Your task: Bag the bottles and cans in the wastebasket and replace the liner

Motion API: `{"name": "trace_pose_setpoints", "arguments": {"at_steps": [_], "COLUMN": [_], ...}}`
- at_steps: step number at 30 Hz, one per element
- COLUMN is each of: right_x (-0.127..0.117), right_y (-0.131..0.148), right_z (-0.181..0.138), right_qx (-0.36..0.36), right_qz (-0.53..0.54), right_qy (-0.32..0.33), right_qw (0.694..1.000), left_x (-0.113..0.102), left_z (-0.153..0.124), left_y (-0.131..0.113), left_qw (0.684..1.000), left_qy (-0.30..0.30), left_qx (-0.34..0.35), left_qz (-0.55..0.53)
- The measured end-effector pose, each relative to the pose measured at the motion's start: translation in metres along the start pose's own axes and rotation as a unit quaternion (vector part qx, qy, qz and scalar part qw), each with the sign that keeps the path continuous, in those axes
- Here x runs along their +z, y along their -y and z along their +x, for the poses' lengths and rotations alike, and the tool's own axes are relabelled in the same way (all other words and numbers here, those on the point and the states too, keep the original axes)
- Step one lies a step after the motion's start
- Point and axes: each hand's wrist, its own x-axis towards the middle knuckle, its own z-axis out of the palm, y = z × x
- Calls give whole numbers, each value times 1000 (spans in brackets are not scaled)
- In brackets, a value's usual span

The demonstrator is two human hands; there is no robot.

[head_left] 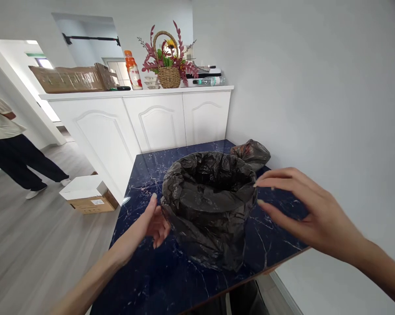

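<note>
A black plastic garbage bag [213, 218] stands on the dark blue marbled table [145, 175] in front of me. Its edge is folded outward over a round rim, as on a bin, though the bin itself is covered. Against the bag's left side is my left hand [154, 223], thumb up and fingers loosely curved, not closed on anything. On the right, my right hand [302, 205] has its thumb and fingers apart, with the fingertips at the bag's rim. Whether either hand presses on the plastic I cannot tell.
Behind the bag lies a tied dark plastic bag [251, 153] by the wall. A white cabinet [164, 118] bears a cardboard box [69, 78], an orange-capped bottle [133, 72] and a flower basket [169, 77]. Another box [89, 194] and a standing person [13, 144] are at left.
</note>
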Motion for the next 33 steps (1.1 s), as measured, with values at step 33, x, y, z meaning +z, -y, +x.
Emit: {"name": "trace_pose_setpoints", "arguments": {"at_steps": [33], "right_x": [17], "right_y": [4], "right_z": [33], "right_qx": [-148], "right_qz": [41], "right_qy": [110], "right_qw": [982], "left_x": [-33], "left_z": [58], "left_y": [100], "left_qw": [979], "left_qy": [-171], "left_qx": [96], "left_qz": [54]}}
